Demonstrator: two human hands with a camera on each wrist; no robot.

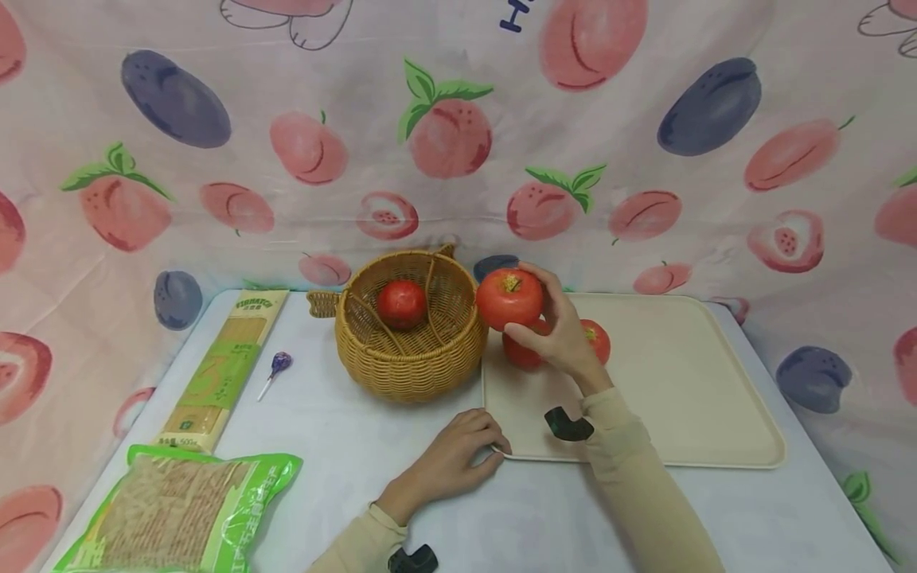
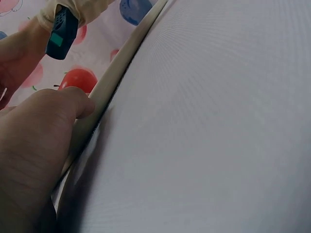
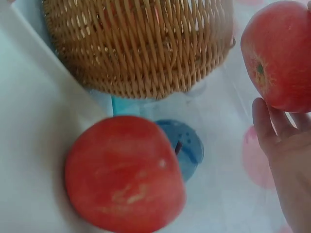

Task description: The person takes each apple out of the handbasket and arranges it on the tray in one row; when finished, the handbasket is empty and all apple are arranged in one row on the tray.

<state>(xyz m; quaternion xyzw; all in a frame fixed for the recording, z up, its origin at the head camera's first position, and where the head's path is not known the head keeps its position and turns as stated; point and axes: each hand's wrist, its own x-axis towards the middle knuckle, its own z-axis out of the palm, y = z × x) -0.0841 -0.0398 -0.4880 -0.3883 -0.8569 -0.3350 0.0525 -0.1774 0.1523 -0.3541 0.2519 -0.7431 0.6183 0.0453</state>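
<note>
In the head view my right hand point(image 1: 566, 334) grips a red apple point(image 1: 509, 299), thumb below and fingers behind it. This apple is above the left end of a cream tray point(image 1: 688, 382), right next to the wicker basket's rim. Two more red apples sit on the tray: one point(image 1: 523, 350) partly hidden by the held apple, another point(image 1: 596, 341) behind my hand. Inside the wicker basket point(image 1: 411, 374) lies one red apple point(image 1: 403, 304). My left hand point(image 1: 454, 454) holds the tray's near left corner, fingers bent at its rim point(image 2: 114, 77).
Left of the basket lie a purple-wrapped lollipop point(image 1: 281, 363) and a long pack of noodles point(image 1: 222, 366). A green-edged bag point(image 1: 179, 509) of brown food lies at the near left. Fruit-printed cloth point(image 1: 458, 215) hangs behind the white table.
</note>
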